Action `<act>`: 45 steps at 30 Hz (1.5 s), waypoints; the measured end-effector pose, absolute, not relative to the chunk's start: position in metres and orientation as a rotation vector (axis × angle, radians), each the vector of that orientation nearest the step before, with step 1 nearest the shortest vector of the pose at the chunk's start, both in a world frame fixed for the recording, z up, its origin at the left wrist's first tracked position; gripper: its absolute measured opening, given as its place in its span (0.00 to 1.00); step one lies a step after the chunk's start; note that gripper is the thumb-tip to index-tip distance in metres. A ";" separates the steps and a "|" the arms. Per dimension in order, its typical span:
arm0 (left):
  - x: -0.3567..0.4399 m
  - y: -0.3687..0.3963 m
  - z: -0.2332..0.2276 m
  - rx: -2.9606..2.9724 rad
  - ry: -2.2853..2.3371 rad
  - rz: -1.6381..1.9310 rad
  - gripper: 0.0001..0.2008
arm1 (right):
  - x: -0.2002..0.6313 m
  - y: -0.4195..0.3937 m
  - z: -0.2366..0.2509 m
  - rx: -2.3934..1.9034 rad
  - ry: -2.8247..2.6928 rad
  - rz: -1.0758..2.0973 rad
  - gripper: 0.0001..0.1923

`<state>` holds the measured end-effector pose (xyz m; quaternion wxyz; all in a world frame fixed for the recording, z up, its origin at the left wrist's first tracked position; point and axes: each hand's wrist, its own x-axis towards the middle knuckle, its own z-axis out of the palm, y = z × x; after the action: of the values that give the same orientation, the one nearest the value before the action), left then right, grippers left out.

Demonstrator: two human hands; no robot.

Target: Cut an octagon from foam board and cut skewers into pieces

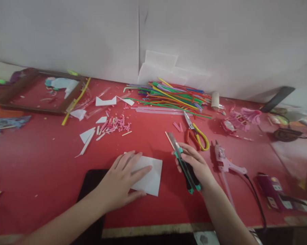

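Fingers of the right hand (194, 165) wrap a green cutter (184, 163) beside the scissors (196, 133), while the left hand (122, 182) lies spread flat on white paper (150, 177) on the red table (41, 170).

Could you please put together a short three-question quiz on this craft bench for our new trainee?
1. True or false: the left hand lies flat on the white sheet.
2. What does the right hand hold? A) utility knife B) scissors C) glue gun
3. What colourful heap lies by the wall?

Key: 1 true; 2 A; 3 the straws.
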<state>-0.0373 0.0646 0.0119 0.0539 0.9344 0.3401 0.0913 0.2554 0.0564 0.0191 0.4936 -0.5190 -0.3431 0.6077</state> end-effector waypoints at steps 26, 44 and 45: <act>0.001 0.050 0.011 2.654 0.972 0.523 0.23 | 0.236 0.017 0.034 -1.604 -1.714 1.275 0.20; 0.001 0.053 0.006 2.612 0.965 0.566 0.23 | 0.215 0.015 0.047 -1.629 -1.913 1.141 0.24; 0.001 0.053 0.006 2.615 0.965 0.573 0.23 | 0.215 0.016 0.047 -1.626 -1.926 1.150 0.24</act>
<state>0.0008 0.0530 0.0060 0.1473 0.9090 0.3353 0.1990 0.2146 0.0156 0.0473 0.1845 -0.5767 -0.6833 0.4080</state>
